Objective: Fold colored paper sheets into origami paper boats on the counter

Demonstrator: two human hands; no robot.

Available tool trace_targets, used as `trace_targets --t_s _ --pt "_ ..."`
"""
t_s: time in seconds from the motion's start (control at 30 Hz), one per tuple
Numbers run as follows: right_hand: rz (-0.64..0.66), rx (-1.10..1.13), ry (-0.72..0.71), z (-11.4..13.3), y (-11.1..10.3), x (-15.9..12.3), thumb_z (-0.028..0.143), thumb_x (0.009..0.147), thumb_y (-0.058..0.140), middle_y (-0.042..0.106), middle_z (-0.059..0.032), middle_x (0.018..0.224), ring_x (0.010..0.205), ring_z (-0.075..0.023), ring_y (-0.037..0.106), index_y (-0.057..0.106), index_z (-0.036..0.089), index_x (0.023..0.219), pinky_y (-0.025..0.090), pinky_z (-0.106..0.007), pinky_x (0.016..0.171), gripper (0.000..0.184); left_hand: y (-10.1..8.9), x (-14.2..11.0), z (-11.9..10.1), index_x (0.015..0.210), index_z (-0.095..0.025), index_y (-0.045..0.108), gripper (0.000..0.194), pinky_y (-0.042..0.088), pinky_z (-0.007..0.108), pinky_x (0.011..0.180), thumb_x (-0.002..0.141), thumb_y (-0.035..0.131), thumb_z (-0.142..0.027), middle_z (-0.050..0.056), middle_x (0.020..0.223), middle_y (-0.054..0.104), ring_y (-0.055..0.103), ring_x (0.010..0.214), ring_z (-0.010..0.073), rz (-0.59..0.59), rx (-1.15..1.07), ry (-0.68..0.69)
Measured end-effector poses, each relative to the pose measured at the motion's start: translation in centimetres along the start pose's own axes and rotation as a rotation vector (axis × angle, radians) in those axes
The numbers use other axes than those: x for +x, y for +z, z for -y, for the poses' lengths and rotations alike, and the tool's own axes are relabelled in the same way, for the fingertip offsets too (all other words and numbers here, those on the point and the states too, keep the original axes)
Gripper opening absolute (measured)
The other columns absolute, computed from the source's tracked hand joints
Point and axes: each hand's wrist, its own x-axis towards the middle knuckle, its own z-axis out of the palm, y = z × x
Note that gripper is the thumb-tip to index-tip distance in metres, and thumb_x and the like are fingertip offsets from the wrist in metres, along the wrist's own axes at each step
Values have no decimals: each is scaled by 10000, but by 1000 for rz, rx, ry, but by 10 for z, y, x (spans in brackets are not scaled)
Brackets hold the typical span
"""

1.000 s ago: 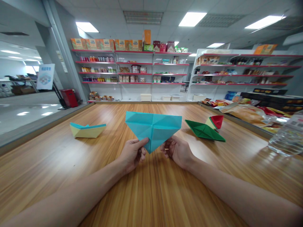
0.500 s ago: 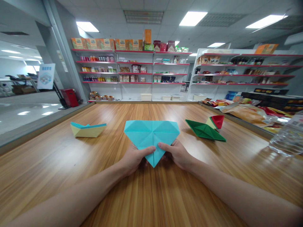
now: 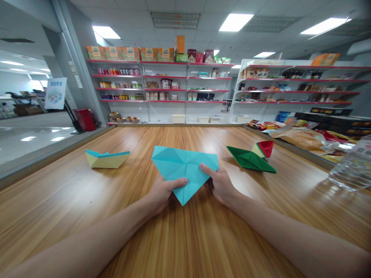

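A creased sheet of blue origami paper (image 3: 185,164), folded to a point at the bottom, is held up over the wooden table. My left hand (image 3: 165,190) grips its lower left side, thumb on the front face and fingers hidden behind. On the right edge, my right hand (image 3: 218,182) pinches the paper with its thumb in front; the other fingers are mostly hidden. To the left stands a folded paper boat (image 3: 107,160), yellow outside with a blue rim. A green folded paper boat (image 3: 251,160) lies to the right, against a red and cream folded paper piece (image 3: 264,149).
The wooden table (image 3: 87,224) has a raised edge. At the right stand a clear plastic bottle (image 3: 352,168) and snack packets (image 3: 301,137) beside black boxes (image 3: 336,123). Stocked shelves (image 3: 165,90) line the back. A red box (image 3: 84,119) is on the floor at left.
The blue paper has been lowered and tipped flatter, with its right side now lower. My right thumb came onto its front, then slid outward and up to the right.
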Motion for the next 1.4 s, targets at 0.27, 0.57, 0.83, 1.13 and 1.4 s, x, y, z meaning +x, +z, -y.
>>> trace_targets --t_s 0.27,0.57,0.83,1.13,1.4 --pt "393 -237 31 11 6 -11 493 770 614 609 -30 494 401 -93 521 610 127 617 327 -185 368 396 1 1 2 975 -101 665 384 523 386 798 624 792 -192 134 957 704 654 872 254 -31 12 45" --pt "358 -171 21 6 1 -5 439 767 631 604 -35 451 356 -90 503 598 115 579 296 -180 338 376 -7 12 -3 652 -115 602 325 516 240 548 665 742 -408 27 643 654 592 535 112 -438 -110 184" --pt "254 -228 13 11 6 -9 485 790 595 606 -34 481 366 -75 457 605 127 575 268 -188 342 417 0 3 -2 952 -146 573 394 513 267 550 664 765 -334 52 798 676 630 632 165 -56 179 57" --pt "314 -260 -43 7 -3 -10 442 761 637 590 -12 590 432 -77 468 623 138 733 267 -192 365 306 -4 6 -5 981 -170 536 425 424 209 397 643 757 -301 -8 676 609 533 474 113 -132 123 82" --pt "-29 -116 34 4 6 -7 469 741 644 537 20 494 386 -103 473 521 173 675 317 -217 364 328 0 -1 -7 946 -159 562 361 410 194 372 698 728 -362 -13 676 554 508 478 95 20 140 83"
